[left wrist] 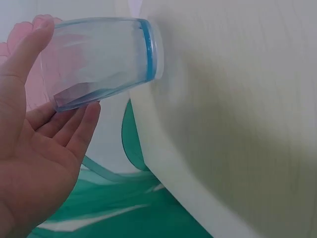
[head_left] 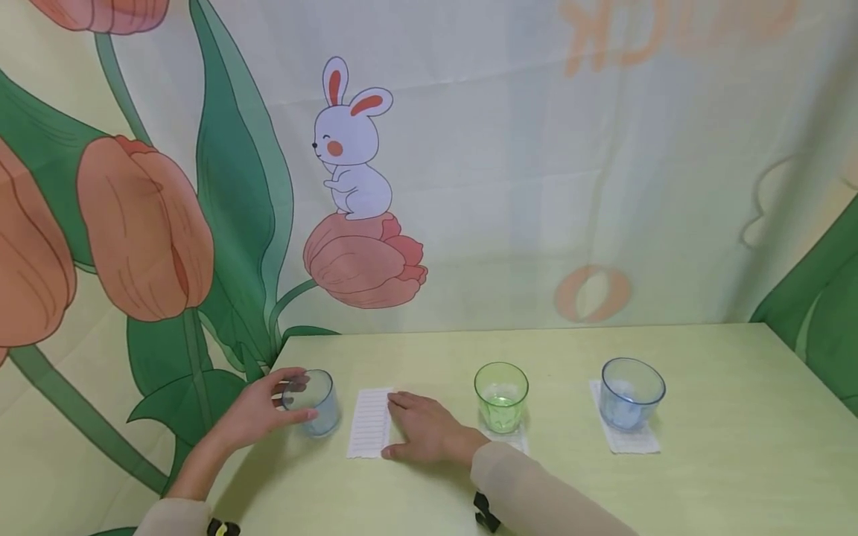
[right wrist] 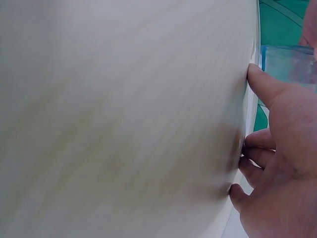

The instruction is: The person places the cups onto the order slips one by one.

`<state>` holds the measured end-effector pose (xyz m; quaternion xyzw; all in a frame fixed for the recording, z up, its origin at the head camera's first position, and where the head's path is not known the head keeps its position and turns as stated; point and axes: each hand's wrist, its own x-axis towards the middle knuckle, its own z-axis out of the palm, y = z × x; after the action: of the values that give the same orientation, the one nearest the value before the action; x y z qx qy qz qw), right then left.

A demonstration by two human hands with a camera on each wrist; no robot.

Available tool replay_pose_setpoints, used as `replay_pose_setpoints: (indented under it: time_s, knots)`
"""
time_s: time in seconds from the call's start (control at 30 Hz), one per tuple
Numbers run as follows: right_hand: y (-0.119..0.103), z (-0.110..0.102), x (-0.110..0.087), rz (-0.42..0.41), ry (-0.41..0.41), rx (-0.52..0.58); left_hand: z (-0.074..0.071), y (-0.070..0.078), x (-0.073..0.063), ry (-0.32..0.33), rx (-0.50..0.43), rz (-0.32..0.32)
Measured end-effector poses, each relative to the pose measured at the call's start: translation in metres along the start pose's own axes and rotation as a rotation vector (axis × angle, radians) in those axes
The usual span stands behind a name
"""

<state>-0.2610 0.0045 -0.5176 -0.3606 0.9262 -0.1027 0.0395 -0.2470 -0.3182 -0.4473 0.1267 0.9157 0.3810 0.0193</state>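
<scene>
At the left end of the table, my left hand (head_left: 258, 409) holds a clear bluish drinking glass (head_left: 322, 406) by its side, thumb on one side and fingers on the other. The left wrist view shows the same glass (left wrist: 104, 62) with its base close to the tabletop; whether it touches cannot be told. Right of it lies a lined paper slip (head_left: 370, 423). My right hand (head_left: 429, 428) rests along the slip's right edge, fingers extended and thumb near the lower corner. Its fingertips (right wrist: 255, 72) press down at the table surface in the right wrist view.
A green glass (head_left: 501, 398) stands on another paper slip (head_left: 516, 441), just beyond my right forearm. Farther right, a blue-rimmed glass (head_left: 632, 394) sits on a third slip (head_left: 633, 443). A printed cloth (head_left: 482, 186) hangs behind the pale table (head_left: 724, 461).
</scene>
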Motion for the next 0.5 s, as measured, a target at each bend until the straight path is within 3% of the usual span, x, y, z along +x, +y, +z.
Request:
replay_pose_setpoints:
  time_s: [0.23,0.5]
  knots:
    - [0.002,0.001,0.001,-0.009,0.014,-0.013,0.023,0.013,0.012,-0.029,-0.043,0.069]
    - [0.001,-0.001,-0.001,-0.021,0.026,0.006,0.049,0.038,0.027,-0.077,-0.026,0.136]
